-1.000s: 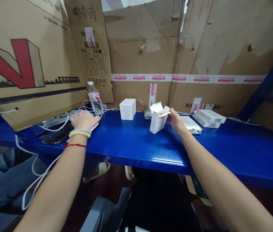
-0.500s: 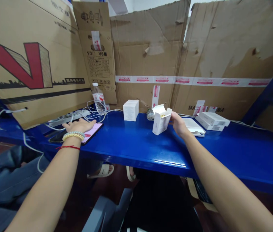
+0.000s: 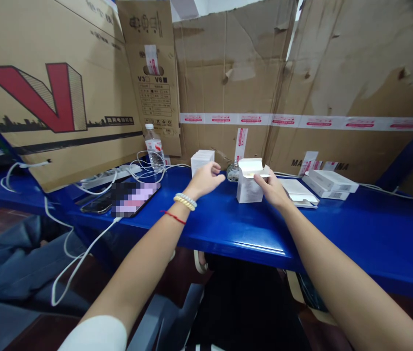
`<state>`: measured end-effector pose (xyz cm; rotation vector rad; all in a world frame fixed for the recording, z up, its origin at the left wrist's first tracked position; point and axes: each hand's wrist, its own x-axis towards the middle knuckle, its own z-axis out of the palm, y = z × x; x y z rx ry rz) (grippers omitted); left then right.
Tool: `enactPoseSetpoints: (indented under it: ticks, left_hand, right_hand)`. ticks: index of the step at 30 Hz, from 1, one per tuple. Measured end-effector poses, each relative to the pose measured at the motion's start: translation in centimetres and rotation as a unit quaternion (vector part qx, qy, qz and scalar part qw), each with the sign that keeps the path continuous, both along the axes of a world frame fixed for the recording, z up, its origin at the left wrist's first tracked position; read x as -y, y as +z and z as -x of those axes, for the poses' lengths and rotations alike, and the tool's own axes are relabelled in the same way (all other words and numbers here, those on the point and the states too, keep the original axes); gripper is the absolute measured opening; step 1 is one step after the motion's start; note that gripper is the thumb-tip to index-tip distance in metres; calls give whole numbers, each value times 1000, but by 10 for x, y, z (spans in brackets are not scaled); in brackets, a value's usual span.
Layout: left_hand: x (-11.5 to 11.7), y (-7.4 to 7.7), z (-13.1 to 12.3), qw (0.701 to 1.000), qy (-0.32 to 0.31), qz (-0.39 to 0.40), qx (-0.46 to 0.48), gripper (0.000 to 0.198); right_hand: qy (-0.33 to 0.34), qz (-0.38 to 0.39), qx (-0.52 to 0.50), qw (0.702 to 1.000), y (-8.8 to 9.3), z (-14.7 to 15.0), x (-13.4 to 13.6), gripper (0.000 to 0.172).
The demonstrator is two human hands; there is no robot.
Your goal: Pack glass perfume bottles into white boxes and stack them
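Observation:
A small white carton (image 3: 249,187) with its top flap open stands on the blue shelf (image 3: 228,229). My right hand (image 3: 270,187) grips its right side. My left hand (image 3: 206,178), wearing a bead bracelet and a red thread, hovers just left of the carton with fingers loosely spread, holding nothing. A closed white box (image 3: 202,161) stands behind my left hand. A small glass jar (image 3: 232,171) sits behind the carton.
Two phones (image 3: 126,200) lie at the left with white cables (image 3: 82,253), a power strip (image 3: 100,178) and a water bottle (image 3: 154,148). Flat white boxes (image 3: 328,183) lie at the right. Cardboard sheets (image 3: 228,87) wall the back.
My left hand has left the phone and swung right, up to the open carton. My right hand has set the tilted carton upright and kept hold of it.

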<state>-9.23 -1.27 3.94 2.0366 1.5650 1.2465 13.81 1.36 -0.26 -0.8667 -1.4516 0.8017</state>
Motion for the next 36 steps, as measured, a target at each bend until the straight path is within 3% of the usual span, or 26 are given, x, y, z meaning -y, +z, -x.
enactPoseSetpoints:
  ticks: [4,8,14,18,22,24,27,31,33,36]
  left_hand:
    - [-25,1,-41,990,-86,-8,114,28]
    - [-37,-3,-60,992,-89,-31,87,24]
    - [-36,-20,-60,988,-100,-57,103,32]
    - [-16,-6,-43,998,-35,-25,47,38]
    - [29,12,5,993,10,49,-105,29]
    - [54,12,45,986,77,-1,-150,30]
    - [85,0,117,962,181,-59,-196,36]
    - [111,-21,203,909,298,-20,-289,43]
    - [119,-28,229,879,355,13,-317,46]
    - [127,-34,249,842,415,81,-334,49]
  right_hand:
    - [-75,-45,62,994,-5,-1,-1,56]
    - [-114,-32,41,992,-8,-2,-4,71]
    - [-106,-64,67,990,-7,-1,-3,54]
    - [-126,-46,116,984,-4,-2,0,51]
    - [-142,-36,152,977,-2,-2,0,57]
    - [-138,-39,159,977,-2,-2,0,60]
    - [-125,-40,158,979,-2,-3,-1,62]
    - [-119,-41,158,979,-4,-3,-2,63]
    - [-118,-43,155,980,-6,-3,-3,64]
    - [-107,-40,155,981,-7,-3,-5,64]
